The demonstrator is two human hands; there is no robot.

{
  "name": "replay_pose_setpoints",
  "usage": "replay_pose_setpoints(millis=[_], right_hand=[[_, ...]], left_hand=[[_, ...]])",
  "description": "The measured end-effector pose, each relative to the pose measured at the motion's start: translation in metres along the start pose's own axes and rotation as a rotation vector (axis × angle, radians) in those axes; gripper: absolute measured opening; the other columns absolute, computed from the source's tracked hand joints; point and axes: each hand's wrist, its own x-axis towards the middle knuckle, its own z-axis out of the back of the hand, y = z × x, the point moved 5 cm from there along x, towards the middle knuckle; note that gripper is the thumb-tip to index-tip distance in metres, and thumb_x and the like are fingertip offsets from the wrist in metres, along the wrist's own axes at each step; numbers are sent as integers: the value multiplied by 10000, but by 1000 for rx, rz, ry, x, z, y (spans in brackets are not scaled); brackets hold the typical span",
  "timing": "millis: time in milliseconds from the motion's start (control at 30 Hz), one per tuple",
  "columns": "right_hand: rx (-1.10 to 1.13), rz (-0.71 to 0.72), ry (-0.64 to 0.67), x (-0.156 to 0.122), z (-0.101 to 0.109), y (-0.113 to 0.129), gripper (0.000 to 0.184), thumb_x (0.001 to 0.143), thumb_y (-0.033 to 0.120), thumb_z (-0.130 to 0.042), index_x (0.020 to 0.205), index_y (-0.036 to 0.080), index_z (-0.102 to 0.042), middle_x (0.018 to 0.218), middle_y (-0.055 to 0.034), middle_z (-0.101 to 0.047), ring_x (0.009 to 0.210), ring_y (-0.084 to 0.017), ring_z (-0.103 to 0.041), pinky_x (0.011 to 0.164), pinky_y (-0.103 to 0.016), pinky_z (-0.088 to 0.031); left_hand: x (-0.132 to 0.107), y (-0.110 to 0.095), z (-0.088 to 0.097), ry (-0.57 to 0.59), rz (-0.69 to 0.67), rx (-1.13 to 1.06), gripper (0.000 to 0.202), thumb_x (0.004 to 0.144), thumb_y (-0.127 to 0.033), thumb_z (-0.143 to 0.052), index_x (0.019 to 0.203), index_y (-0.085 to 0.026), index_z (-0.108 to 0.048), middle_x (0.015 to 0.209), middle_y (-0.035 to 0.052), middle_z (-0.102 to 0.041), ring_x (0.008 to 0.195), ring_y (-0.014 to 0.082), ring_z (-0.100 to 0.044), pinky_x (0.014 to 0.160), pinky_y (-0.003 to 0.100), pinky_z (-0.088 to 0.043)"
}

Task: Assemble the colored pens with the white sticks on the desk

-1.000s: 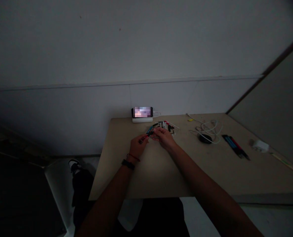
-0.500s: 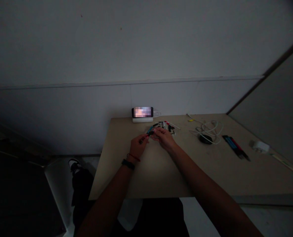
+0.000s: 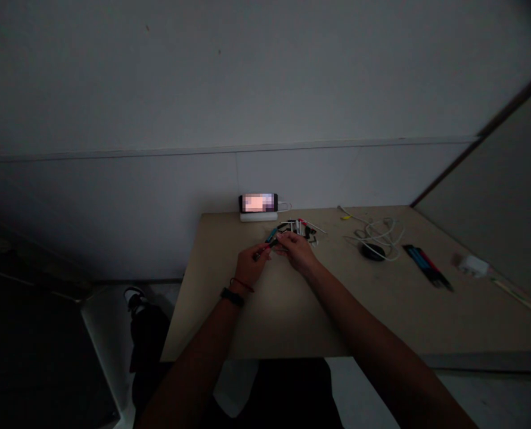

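Observation:
Over the table, my left hand [image 3: 250,264] is closed around a slim dark pen [image 3: 273,242] with a reddish part near the fingers. My right hand [image 3: 295,248] pinches the pen's upper end, so both hands meet on it. Fingers hide much of the pen. Just behind them lies a loose pile of small pen parts [image 3: 298,226], black, white and red, with thin white sticks among them. A blue piece [image 3: 272,234] shows just beyond my left fingertips.
A lit phone [image 3: 258,203] leans upright on a white block [image 3: 258,217] by the wall. Right of the pile are a coiled white cable [image 3: 384,229], a black round-edged object [image 3: 373,252], several pens [image 3: 426,266] and a white plug [image 3: 474,266]. The table's front edge [image 3: 292,357] is near my lap.
Both hands stay in nearly the same place on the pen, with only a slight shift of the fingers. The picture on the phone screen differs.

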Motion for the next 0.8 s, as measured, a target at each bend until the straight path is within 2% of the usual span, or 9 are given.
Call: replay_pose_setpoints(millis=[100,233,400,567,800], right_hand=[[38,-16,-5,-1,-1,1,468,548,576,-895,760,218,-681,687,5,-695,581,-137,-625,566,-269,-533],[89,-30,58,-3,-3,4,476,587,555,-882,909,230,-748,842,-22,-751,621,-135,-645,600,-279,-546],[79,-8,53,-4,-2,4,424,596,521,-890,860,222,-743,823,-10,-742,643,-127,-642,623,-271,-529],[64,-5,17,-2,0,0,444,557,538,-906,774,207,-705,743,-3,-709,635,-133,-627,602,-263,-522],[45,6,-20,-1,1,0,469,546,564,-903,762,203,-695,703,3,-686,630,-138,-622,606,-273,-525]], left_hand=[[0,0,0,-6,-3,9,303,887,-366,-618,1050,-161,-771,751,38,-750,664,147,-663,653,237,-509],[0,-1,1,-11,-14,2,304,894,-370,-611,1051,-164,-770,759,39,-749,669,149,-664,660,241,-511],[0,-3,2,-1,-18,-2,307,911,-369,-588,1035,-157,-772,731,31,-738,659,142,-655,665,235,-509],[-1,-3,1,7,-15,15,305,906,-371,-598,1021,-153,-777,738,31,-746,675,147,-663,682,243,-514],[1,0,1,2,-12,18,325,903,-380,-606,1020,-143,-796,756,39,-762,723,177,-695,712,261,-529]])
